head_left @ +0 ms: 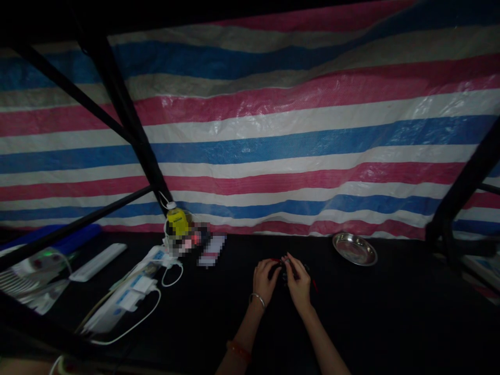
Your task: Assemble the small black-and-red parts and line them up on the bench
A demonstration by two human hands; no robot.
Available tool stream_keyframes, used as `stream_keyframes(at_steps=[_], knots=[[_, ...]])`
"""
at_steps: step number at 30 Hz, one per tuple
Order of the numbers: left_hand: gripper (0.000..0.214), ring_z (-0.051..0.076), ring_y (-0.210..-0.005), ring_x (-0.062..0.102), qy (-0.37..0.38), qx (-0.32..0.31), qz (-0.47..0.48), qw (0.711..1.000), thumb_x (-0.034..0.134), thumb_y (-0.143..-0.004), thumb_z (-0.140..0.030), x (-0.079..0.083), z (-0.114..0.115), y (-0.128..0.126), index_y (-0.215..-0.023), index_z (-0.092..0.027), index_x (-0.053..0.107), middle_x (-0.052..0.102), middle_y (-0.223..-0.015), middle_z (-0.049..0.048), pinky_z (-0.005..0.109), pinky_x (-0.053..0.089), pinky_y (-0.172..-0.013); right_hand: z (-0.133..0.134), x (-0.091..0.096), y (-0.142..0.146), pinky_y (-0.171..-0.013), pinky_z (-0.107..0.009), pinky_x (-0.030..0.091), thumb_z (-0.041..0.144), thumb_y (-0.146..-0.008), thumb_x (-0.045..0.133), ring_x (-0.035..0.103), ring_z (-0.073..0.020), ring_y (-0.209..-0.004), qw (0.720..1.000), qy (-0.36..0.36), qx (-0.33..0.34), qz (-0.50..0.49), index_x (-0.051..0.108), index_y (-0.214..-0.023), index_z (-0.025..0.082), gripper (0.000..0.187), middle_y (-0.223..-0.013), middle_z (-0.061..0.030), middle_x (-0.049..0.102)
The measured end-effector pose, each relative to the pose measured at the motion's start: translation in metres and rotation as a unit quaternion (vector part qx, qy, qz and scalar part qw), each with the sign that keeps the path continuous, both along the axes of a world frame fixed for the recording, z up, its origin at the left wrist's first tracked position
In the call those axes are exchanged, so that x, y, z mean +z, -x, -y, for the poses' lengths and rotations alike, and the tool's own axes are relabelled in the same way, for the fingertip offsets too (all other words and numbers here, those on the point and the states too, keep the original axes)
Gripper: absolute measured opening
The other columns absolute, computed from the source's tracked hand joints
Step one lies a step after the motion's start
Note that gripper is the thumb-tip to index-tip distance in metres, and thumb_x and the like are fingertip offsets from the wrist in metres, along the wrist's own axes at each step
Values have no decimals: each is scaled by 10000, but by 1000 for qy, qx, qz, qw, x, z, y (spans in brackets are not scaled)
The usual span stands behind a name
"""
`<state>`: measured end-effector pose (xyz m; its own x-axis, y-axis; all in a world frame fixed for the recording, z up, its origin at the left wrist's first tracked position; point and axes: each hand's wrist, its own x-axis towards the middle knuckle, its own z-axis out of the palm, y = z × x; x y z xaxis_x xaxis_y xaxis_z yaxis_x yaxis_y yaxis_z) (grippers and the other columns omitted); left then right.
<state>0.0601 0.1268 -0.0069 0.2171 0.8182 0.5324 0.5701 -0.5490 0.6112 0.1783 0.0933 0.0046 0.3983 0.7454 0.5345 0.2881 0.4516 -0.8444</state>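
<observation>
Close together over the black tabletop point(375, 317), my left hand point(266, 280) and my right hand point(299, 284) meet at the fingertips. The fingers of both are bent and closed around a small dark piece point(283, 272), too dim and too covered to name. A thin red strip point(275, 260) shows at the left fingertips. Just right of my right hand, a small red piece point(315, 285) lies on the table. My left wrist wears a silver bangle point(258, 299), and farther up that forearm is an orange-red bracelet point(239, 351).
A shiny round metal dish point(354, 249) stands at the back right. Leftward are a phone-like flat object point(213, 250), a yellow-labelled bottle point(178, 221) and a white power strip point(117, 307) with cables. Black frame posts point(135, 125) stand before a striped plastic sheet point(273, 156).
</observation>
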Motion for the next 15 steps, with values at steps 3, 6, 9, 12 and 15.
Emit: stream_keyframes(at_steps=[3,6,9,12,15], knots=[[179,203,-937,565,21,4,2,1000,528,-830,-353,1,1,0,-892,-219,631,634,-963,54,369,441,-824,0,-1,-3,-800,-348,508,390,-830,511,634,-205,-887,999,12,-9,-38,627,-1088,169,360,-975,-114,665],[193,201,-915,567,27,12,10,1000,509,-838,-364,1,1,0,-814,-207,618,634,-927,53,361,437,-811,-2,-4,-6,-741,-329,511,419,-788,553,633,-196,-821,996,36,-31,-75,645,-1043,161,375,-942,-103,673],[253,187,-881,574,18,22,21,999,406,-888,-321,0,1,0,-825,-204,622,636,-890,52,347,439,-794,-4,-6,-8,-718,-315,494,441,-754,581,621,-188,-777,993,63,-53,-82,665,-985,156,376,-868,-83,679],[325,174,-839,580,7,31,38,999,331,-910,-293,-1,-1,0,-836,-198,632,633,-855,54,330,447,-773,-6,-9,-9,-712,-315,480,453,-741,590,612,-186,-757,992,74,-56,-79,673,-938,154,367,-822,-73,676],[346,168,-820,580,9,36,60,998,333,-911,-316,-1,-2,1,-797,-188,634,625,-836,56,316,454,-757,-7,-10,-10,-696,-315,476,457,-737,598,608,-185,-747,992,80,-47,-82,671,-923,154,364,-818,-74,676]])
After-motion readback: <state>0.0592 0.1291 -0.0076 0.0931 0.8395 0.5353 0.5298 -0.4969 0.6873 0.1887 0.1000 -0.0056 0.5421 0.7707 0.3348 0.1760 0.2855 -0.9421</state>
